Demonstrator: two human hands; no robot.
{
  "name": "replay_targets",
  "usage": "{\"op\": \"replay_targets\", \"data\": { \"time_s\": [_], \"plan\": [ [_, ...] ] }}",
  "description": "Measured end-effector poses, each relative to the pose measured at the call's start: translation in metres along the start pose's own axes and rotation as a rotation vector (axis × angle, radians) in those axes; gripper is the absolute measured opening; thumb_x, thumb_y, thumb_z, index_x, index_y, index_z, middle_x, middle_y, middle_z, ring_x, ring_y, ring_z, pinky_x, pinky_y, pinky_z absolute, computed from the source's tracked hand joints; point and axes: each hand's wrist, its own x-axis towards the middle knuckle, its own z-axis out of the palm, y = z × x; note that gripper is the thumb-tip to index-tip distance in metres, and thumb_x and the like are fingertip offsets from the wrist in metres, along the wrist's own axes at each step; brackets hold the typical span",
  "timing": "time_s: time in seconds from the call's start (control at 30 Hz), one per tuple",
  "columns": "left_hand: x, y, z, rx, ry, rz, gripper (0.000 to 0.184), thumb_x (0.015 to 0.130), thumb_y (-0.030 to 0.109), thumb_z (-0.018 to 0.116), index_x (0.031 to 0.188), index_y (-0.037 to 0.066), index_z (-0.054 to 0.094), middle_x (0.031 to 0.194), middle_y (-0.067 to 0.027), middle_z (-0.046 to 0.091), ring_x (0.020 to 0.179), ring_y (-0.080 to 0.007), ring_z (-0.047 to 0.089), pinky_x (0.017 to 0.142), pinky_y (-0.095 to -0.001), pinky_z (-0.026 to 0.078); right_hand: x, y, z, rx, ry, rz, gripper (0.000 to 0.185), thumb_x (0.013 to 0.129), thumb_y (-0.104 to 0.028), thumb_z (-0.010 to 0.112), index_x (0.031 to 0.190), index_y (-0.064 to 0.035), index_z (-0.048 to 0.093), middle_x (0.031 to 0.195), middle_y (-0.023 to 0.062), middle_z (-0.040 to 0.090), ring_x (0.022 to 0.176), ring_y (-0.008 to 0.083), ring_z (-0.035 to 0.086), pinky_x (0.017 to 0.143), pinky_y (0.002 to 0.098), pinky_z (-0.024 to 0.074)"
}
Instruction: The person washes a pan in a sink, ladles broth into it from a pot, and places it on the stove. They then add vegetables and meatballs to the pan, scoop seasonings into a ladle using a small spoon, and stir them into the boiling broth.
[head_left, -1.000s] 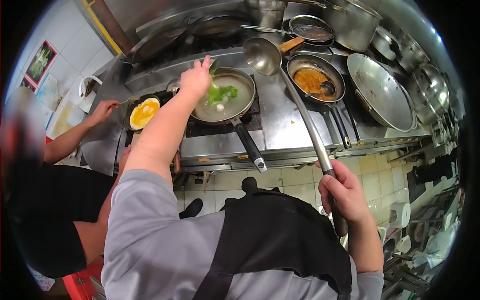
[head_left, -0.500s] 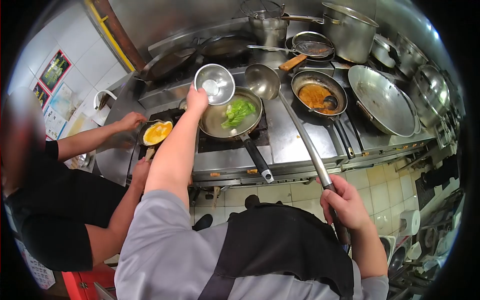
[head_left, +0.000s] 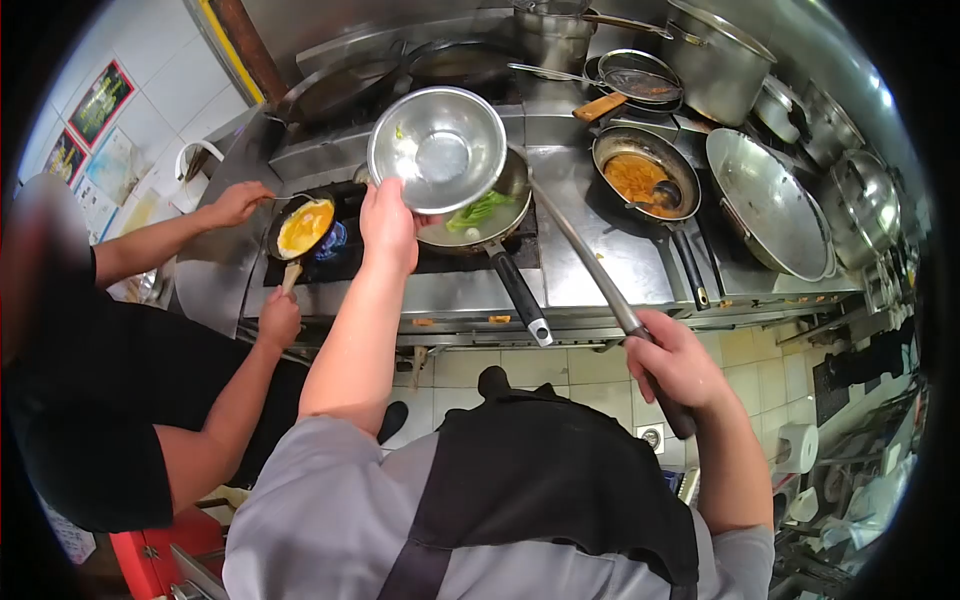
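A steel stove (head_left: 562,282) stretches before us. Our left hand (head_left: 390,225) is clamped on the edge of a metal bowl (head_left: 442,152), tilted over a pan (head_left: 517,293) of cloudy liquid (head_left: 434,234) and greens (head_left: 478,212). Our right hand (head_left: 675,360) wraps around the dark handle (head_left: 677,412) of a long ladle (head_left: 587,252). To our left, a co-worker (head_left: 130,385) holds a smaller pan (head_left: 273,240) of yellow egg (head_left: 305,230).

Metal bowl (head_left: 440,155) partly blocks greens pan (head_left: 512,222) from above; free counter (head_left: 575,195) between ladle (head_left: 585,258) and sauce pan (head_left: 672,160).
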Motion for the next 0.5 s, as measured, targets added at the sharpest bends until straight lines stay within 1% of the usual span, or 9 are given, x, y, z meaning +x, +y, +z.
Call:
{"op": "replay_targets", "data": {
  "time_s": [0.1,0.17,0.23,0.3,0.37,0.47,0.5],
  "plan": [
    [-0.048,-0.002,-0.018,0.006,-0.033,-0.092,0.030,0.092,0.015,0.045,0.118,0.001,0.050,0.107,-0.0122,0.061,0.090,-0.0238,0.063,0.069,-0.0391,0.053,0.034,-0.003,0.002,-0.101,-0.053,0.062,0.030,0.090,-0.017,0.053,0.112,0.0043,0.052,0.068,0.0055,0.054,0.048,0.0142,0.054,0.046,0.0298,0.0443],
    [-0.079,-0.008,-0.030,-0.075,0.013,-0.085,0.033,0.092,0.014,0.046,0.121,0.000,0.050,0.113,-0.0104,0.060,0.101,-0.0215,0.061,0.083,-0.0361,0.050,0.058,-0.006,0.008,-0.170,-0.045,0.058,0.034,0.091,-0.018,0.054,0.116,0.0049,0.051,0.069,0.0064,0.055,0.049,0.0145,0.054,0.047,0.0305,0.0457],
    [-0.103,-0.028,-0.062,-0.032,0.031,-0.092,0.037,0.092,0.012,0.046,0.126,-0.001,0.050,0.118,-0.0095,0.059,0.108,-0.0189,0.057,0.093,-0.0326,0.045,0.071,-0.004,0.018,-0.215,-0.028,0.041,0.038,0.091,-0.019,0.054,0.120,0.0050,0.050,0.070,0.0071,0.056,0.050,0.0147,0.054,0.048,0.0312,0.0470],
    [-0.137,-0.031,-0.078,-0.024,0.089,-0.136,0.039,0.092,0.014,0.045,0.128,0.002,0.050,0.116,-0.0075,0.058,0.106,-0.0163,0.055,0.092,-0.0292,0.043,0.080,-0.004,0.025,-0.237,-0.009,0.004,0.041,0.091,-0.020,0.054,0.123,0.0047,0.049,0.071,0.0076,0.056,0.050,0.0147,0.054,0.049,0.0319,0.0482],
    [-0.164,-0.044,-0.106,0.056,0.196,-0.202,0.043,0.091,0.014,0.044,0.132,0.000,0.046,0.116,-0.0090,0.057,0.103,-0.0182,0.057,0.085,-0.0317,0.048,0.084,-0.005,0.022,-0.254,0.003,-0.020,0.037,0.092,-0.020,0.053,0.120,0.0038,0.050,0.070,0.0070,0.055,0.050,0.0151,0.054,0.049,0.0325,0.0483],
    [-0.196,-0.059,-0.132,0.183,0.300,-0.295,0.043,0.091,0.015,0.042,0.132,0.000,0.045,0.110,-0.0117,0.059,0.091,-0.0195,0.061,0.070,-0.0329,0.053,0.094,-0.001,0.016,-0.264,-0.003,-0.021,0.034,0.092,-0.018,0.053,0.117,0.0035,0.050,0.069,0.0063,0.055,0.048,0.0146,0.053,0.048,0.0318,0.0465],
    [-0.203,-0.066,-0.141,0.247,0.334,-0.349,0.043,0.090,0.015,0.042,0.130,-0.001,0.046,0.111,-0.0128,0.059,0.096,-0.0207,0.060,0.077,-0.0333,0.050,0.096,-0.002,0.013,-0.267,-0.018,-0.005,0.033,0.092,-0.018,0.053,0.116,0.0035,0.051,0.069,0.0059,0.054,0.048,0.0143,0.052,0.047,0.0316,0.0458]
  ]
}}
